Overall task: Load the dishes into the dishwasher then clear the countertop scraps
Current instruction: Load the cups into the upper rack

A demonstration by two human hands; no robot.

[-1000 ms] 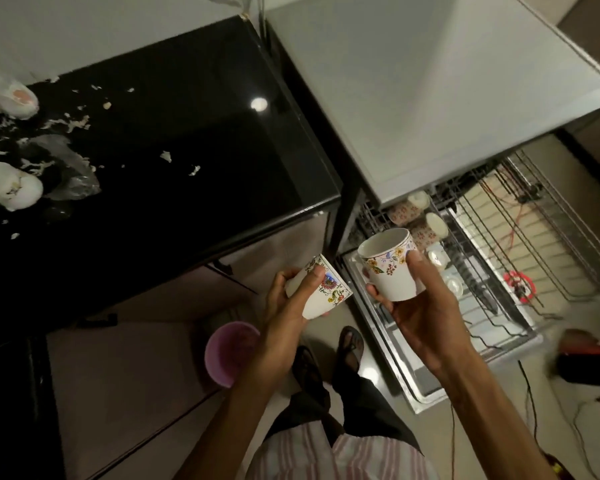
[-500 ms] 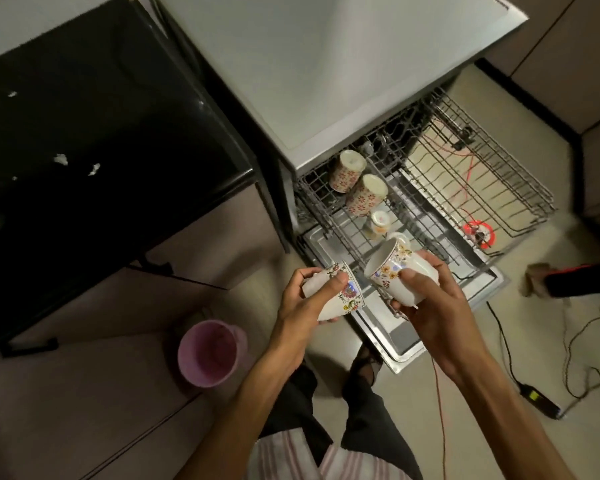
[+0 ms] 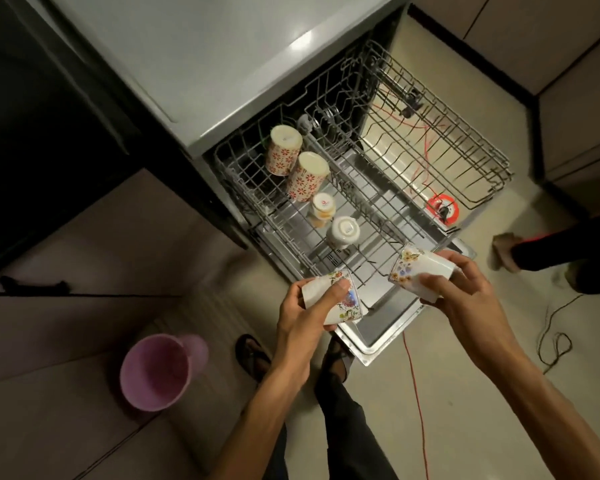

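Since prev. frame my right hand (image 3: pixel 465 299) tips its cup (image 3: pixel 420 271) mouth-down; left hand (image 3: pixel 309 313) grips 2nd cup (image 3: pixel 333 299). Loading step; next: seat both near rack (image 3: pixel 291 251) front edge.

Bare forearms, dark trousers (image 3: pixel 352 431), dark open sandals (image 3: pixel 252 355), striped shirt hem.

Glossy ceramic cups (image 3: pixel 420 271), wire metal rack (image 3: pixel 430 147), matt plastic bucket (image 3: pixel 156 372)
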